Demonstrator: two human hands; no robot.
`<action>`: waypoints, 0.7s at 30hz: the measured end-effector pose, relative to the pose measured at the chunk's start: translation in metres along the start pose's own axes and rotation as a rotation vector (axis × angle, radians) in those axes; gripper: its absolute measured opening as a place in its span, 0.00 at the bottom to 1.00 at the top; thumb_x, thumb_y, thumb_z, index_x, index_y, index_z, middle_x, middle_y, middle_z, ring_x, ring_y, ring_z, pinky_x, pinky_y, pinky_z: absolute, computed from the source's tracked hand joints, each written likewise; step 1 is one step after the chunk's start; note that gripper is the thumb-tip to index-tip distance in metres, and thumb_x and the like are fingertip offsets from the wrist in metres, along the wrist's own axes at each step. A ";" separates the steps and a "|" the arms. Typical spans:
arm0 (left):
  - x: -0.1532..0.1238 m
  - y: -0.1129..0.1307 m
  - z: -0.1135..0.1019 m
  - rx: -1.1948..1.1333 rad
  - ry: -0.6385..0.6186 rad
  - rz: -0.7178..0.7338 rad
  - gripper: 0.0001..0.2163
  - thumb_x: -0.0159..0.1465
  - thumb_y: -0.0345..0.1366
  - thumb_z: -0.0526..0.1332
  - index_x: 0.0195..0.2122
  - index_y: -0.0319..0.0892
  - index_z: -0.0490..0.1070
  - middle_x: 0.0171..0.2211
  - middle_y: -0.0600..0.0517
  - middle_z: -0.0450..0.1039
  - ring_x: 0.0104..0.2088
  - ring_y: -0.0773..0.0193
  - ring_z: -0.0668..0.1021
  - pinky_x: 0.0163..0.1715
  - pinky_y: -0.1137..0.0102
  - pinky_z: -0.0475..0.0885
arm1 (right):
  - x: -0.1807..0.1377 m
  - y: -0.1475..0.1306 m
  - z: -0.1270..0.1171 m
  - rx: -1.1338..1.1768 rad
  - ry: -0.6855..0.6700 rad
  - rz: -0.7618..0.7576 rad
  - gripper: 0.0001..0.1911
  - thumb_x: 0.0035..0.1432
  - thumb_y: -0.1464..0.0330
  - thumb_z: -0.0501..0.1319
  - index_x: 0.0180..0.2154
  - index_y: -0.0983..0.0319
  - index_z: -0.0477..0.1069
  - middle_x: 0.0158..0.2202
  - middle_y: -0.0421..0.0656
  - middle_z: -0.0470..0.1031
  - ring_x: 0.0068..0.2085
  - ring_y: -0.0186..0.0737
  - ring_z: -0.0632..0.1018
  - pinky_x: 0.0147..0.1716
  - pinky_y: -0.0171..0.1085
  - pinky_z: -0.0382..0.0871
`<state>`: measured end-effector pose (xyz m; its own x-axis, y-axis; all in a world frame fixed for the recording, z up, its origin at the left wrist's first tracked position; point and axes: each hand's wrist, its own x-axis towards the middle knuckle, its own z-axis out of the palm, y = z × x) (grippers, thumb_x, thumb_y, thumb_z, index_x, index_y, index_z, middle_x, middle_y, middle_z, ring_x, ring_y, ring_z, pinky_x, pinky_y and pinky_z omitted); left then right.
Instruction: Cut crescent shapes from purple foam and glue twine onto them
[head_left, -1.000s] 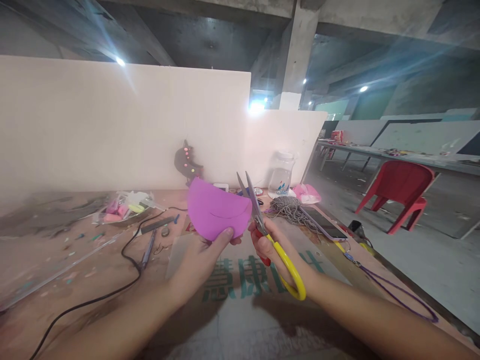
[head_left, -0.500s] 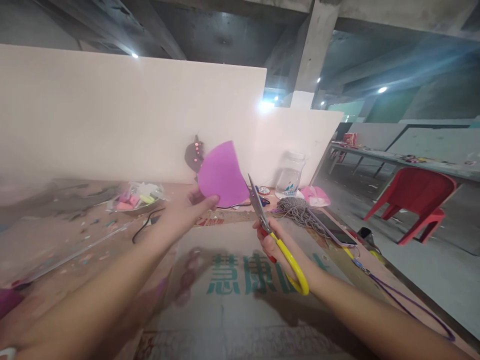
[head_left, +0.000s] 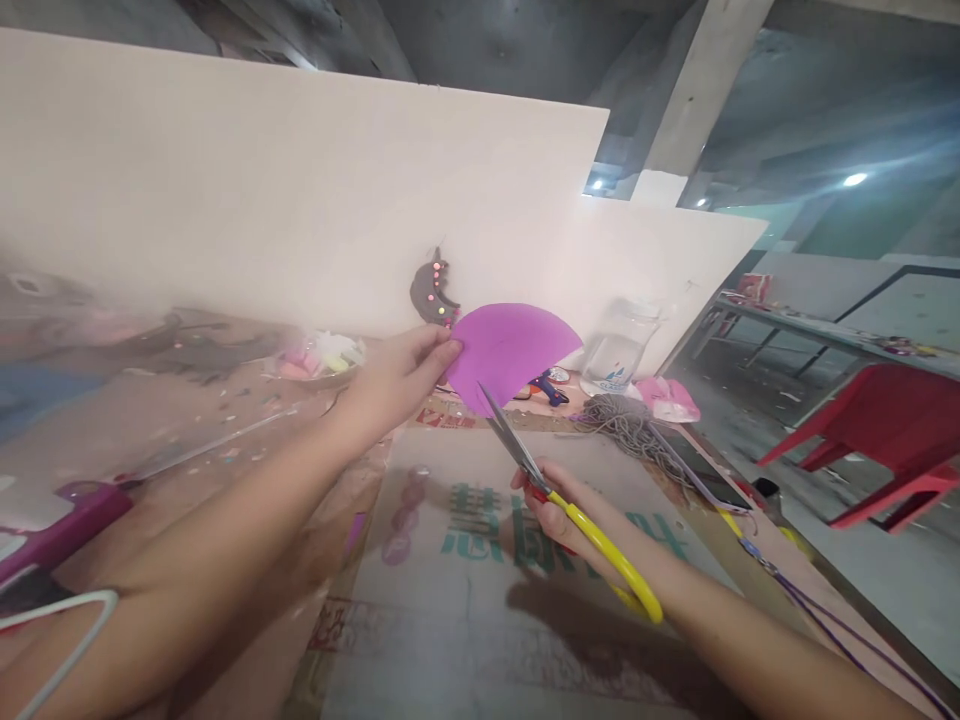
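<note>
Half a second earlier we had the purple sheet (head_left: 517, 345) with a corner pointing up and the scissors (head_left: 541, 484) beside its right side; by this moment its curved edge was uppermost, a corner pointed right, and the blade tips overlapped its lower edge. We held it in the air, seen against the back edge of the table (head_left: 232, 465), beyond the far edge of the printed board (head_left: 450, 635). Our left hand (head_left: 416, 365) pinched its left edge, thumb in front, the fingers partly hidden behind. Our right hand (head_left: 577, 492) had its fingers curled around the handles, covering most of the red one; we could not tell whether paper lay between the blades. Our view had swung left, showing more of a magenta object (head_left: 75, 525), cut off and unclear. The sheet hid part of a blue tool (head_left: 553, 390); the table's left end was blurred.
</note>
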<state>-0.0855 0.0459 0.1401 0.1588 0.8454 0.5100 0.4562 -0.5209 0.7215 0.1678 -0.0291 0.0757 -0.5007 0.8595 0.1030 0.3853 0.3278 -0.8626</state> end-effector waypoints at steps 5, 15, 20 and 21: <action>-0.003 0.003 0.002 0.049 -0.039 0.065 0.15 0.69 0.46 0.53 0.28 0.44 0.65 0.22 0.58 0.61 0.24 0.68 0.65 0.26 0.72 0.57 | 0.000 0.000 0.000 -0.030 0.011 -0.003 0.27 0.62 0.43 0.53 0.46 0.59 0.65 0.35 0.42 0.65 0.32 0.37 0.66 0.30 0.38 0.63; -0.005 0.004 0.005 0.054 -0.063 0.093 0.15 0.69 0.45 0.53 0.27 0.44 0.64 0.22 0.58 0.59 0.23 0.67 0.63 0.26 0.71 0.56 | 0.000 -0.006 0.001 -0.024 -0.015 -0.021 0.29 0.60 0.40 0.52 0.44 0.58 0.64 0.35 0.42 0.64 0.34 0.39 0.68 0.33 0.38 0.64; -0.004 0.003 0.007 0.061 -0.069 0.116 0.15 0.69 0.44 0.53 0.27 0.44 0.62 0.21 0.58 0.58 0.23 0.68 0.63 0.25 0.71 0.55 | 0.001 -0.005 0.002 -0.013 -0.011 -0.022 0.28 0.60 0.41 0.53 0.43 0.59 0.65 0.35 0.43 0.65 0.35 0.40 0.68 0.33 0.38 0.64; -0.004 0.003 0.007 0.061 -0.073 0.122 0.15 0.70 0.44 0.53 0.27 0.43 0.62 0.21 0.58 0.58 0.23 0.68 0.63 0.25 0.71 0.55 | 0.001 -0.004 0.002 -0.014 -0.011 -0.022 0.28 0.60 0.41 0.53 0.44 0.59 0.65 0.35 0.43 0.66 0.36 0.40 0.69 0.33 0.37 0.64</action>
<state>-0.0791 0.0421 0.1368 0.2789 0.7835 0.5553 0.4819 -0.6143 0.6248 0.1645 -0.0303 0.0787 -0.5177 0.8476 0.1168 0.3848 0.3526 -0.8530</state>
